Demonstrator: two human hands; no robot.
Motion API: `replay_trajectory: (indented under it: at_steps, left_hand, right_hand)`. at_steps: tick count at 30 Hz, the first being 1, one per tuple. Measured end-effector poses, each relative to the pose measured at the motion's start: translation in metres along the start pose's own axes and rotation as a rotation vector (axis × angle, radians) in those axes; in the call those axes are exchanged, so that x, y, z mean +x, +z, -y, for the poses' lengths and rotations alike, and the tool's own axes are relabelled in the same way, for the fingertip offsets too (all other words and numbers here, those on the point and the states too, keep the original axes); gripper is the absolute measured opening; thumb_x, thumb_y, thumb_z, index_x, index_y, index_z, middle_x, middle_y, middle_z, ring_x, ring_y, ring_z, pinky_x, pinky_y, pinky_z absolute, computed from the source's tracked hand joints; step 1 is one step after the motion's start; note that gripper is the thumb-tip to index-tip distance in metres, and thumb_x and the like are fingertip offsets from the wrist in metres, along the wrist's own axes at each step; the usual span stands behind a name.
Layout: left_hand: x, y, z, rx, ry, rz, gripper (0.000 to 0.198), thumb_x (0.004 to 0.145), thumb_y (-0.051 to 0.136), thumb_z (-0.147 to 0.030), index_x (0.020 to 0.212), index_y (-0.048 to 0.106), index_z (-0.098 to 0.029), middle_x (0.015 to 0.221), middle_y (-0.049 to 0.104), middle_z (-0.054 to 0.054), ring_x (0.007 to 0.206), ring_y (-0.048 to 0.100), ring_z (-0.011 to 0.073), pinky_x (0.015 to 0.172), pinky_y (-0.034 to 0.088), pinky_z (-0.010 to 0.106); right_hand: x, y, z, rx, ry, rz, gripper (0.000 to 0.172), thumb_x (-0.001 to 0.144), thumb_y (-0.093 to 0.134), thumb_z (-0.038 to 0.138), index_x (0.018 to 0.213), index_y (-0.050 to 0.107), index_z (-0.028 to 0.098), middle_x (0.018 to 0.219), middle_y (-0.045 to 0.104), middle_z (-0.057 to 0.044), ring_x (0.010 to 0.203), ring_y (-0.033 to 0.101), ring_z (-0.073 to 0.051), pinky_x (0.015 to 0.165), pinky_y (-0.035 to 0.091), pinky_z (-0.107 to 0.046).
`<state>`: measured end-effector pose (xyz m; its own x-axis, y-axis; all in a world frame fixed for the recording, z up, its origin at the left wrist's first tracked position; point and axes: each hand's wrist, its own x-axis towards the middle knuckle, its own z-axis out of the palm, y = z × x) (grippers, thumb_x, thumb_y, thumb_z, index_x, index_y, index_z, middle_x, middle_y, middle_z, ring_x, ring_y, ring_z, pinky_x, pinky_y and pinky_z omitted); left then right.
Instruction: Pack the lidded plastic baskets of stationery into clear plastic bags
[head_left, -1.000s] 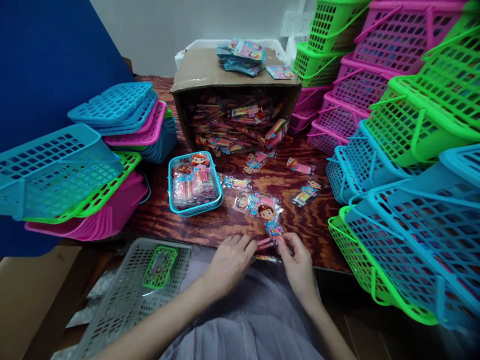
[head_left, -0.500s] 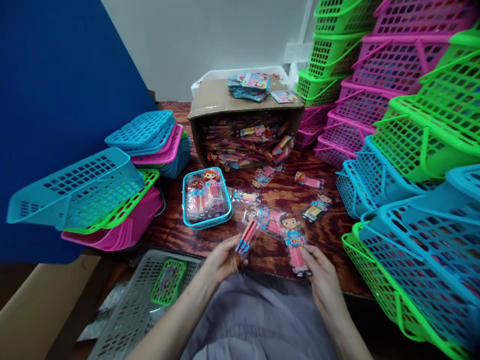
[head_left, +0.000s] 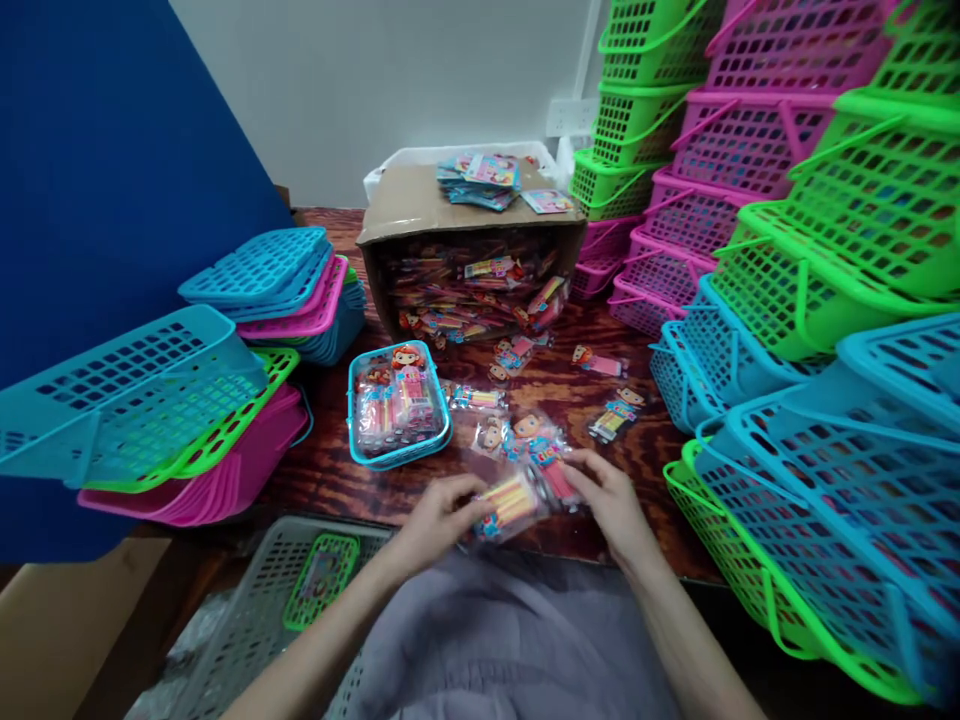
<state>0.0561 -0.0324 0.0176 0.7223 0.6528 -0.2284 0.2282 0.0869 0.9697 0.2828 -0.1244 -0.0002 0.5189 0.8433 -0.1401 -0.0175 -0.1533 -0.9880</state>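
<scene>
My left hand [head_left: 442, 517] is closed on a clear packet of coloured sticks [head_left: 510, 503] just above the near table edge. My right hand [head_left: 611, 500] rests on other cartoon-figure packets [head_left: 544, 450] lying on the dark wooden table [head_left: 360, 480], its fingers curled on them. A small blue basket [head_left: 396, 405] packed with packets stands to the left of my hands. Behind it a cardboard box [head_left: 420, 205] lies on its side, spilling many packets onto the table.
Stacks of blue, pink and green basket lids [head_left: 187, 410] lie at the left. Tall piles of green, pink and blue baskets [head_left: 810, 250] crowd the right. A grey crate [head_left: 247, 620] holding a small green basket [head_left: 321, 578] sits below the table at left. Cards [head_left: 480, 178] lie on the box.
My hands have come together: the left hand has turned its packet flat toward the middle, and the right hand has lowered its figure packet onto the packets on the table.
</scene>
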Motion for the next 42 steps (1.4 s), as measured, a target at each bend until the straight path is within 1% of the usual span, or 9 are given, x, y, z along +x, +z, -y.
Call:
replay_trajectory:
  at_steps: [4,8,12,17,22,25,29,37,42]
  left_hand:
    - [-0.001,-0.001,-0.007,0.988,0.506,0.015,0.023,0.098,0.046,-0.022,0.104,0.068,-0.018,0.103,0.065,0.01,0.102,0.057,0.0238,0.096,0.045,0.045]
    - [0.0,0.003,0.009,1.178,0.699,-0.158,0.025,0.094,0.044,-0.011,0.113,0.06,-0.015,0.144,0.046,0.016,0.137,0.037,0.0291,0.115,0.03,0.053]
    - [0.001,0.005,0.013,1.189,0.63,-0.085,0.047,0.091,0.043,-0.009,0.138,0.039,-0.007,0.123,0.059,0.015,0.116,0.053,0.0246,0.113,0.033,0.052]
    - [0.001,0.01,-0.004,1.316,0.352,0.172,0.035,0.087,0.043,-0.005,0.118,0.058,-0.015,0.109,0.062,0.011,0.1,0.056,0.0264,0.093,0.047,0.048]
    - [-0.001,0.013,-0.001,1.254,0.266,0.212,0.029,0.089,0.045,-0.007,0.112,0.058,-0.019,0.116,0.059,0.009,0.104,0.053,0.024,0.096,0.044,0.041]
    - [0.0,0.012,0.014,1.263,0.271,0.226,0.024,0.091,0.047,-0.012,0.113,0.057,-0.018,0.113,0.06,0.009,0.102,0.053,0.0245,0.092,0.044,0.039]
    - [0.004,0.007,0.035,1.277,0.344,0.219,0.024,0.094,0.049,-0.019,0.118,0.055,-0.018,0.112,0.061,0.009,0.098,0.053,0.0247,0.086,0.044,0.036]
    - [0.015,0.006,0.032,1.258,0.321,0.214,0.015,0.093,0.054,-0.018,0.108,0.057,-0.018,0.108,0.061,0.007,0.095,0.053,0.023,0.083,0.043,0.035]
    - [0.011,0.006,0.008,1.213,0.267,0.189,0.012,0.095,0.05,-0.015,0.103,0.058,-0.018,0.106,0.061,0.006,0.092,0.053,0.0208,0.083,0.044,0.033]
  right_hand:
    - [0.004,0.025,0.013,-0.265,-0.155,0.142,0.02,0.082,0.059,0.033,0.089,0.074,0.022,0.093,0.074,-0.005,0.091,0.065,-0.024,0.087,0.047,-0.037]
    - [-0.012,0.046,0.014,-0.372,-0.187,0.375,0.025,0.085,0.051,0.019,0.088,0.076,0.024,0.096,0.074,-0.004,0.09,0.066,-0.021,0.086,0.047,-0.033]
    - [-0.019,0.048,0.012,-0.344,-0.152,0.426,0.027,0.085,0.05,0.015,0.088,0.076,0.023,0.094,0.074,-0.001,0.089,0.066,-0.018,0.085,0.047,-0.029]
    - [0.008,0.036,0.013,-0.453,-0.067,0.565,0.023,0.087,0.057,0.03,0.074,0.074,0.02,0.071,0.071,0.002,0.068,0.063,-0.016,0.064,0.047,-0.023]
    - [0.1,0.001,0.029,-0.695,-0.087,0.124,0.03,0.092,0.046,0.031,0.099,0.072,0.018,0.104,0.072,-0.008,0.101,0.063,-0.025,0.092,0.046,-0.037]
    - [0.163,-0.024,0.04,-0.827,-0.039,-0.187,0.043,0.087,0.043,0.015,0.126,0.059,0.008,0.137,0.051,-0.024,0.135,0.037,-0.036,0.109,0.026,-0.053]
    - [0.208,-0.037,0.038,-0.892,0.047,-0.246,0.048,0.077,0.059,0.013,0.125,0.059,0.008,0.135,0.051,-0.026,0.135,0.035,-0.041,0.107,0.024,-0.056]
    - [0.194,-0.019,0.03,-0.674,0.061,-0.072,0.021,0.061,0.075,0.023,0.078,0.066,0.017,0.103,0.066,-0.012,0.112,0.054,-0.034,0.094,0.039,-0.049]
    - [0.142,0.0,0.028,-0.217,0.039,0.209,0.053,0.071,0.064,0.056,0.109,0.066,0.019,0.097,0.07,-0.007,0.081,0.064,-0.021,0.078,0.051,-0.037]
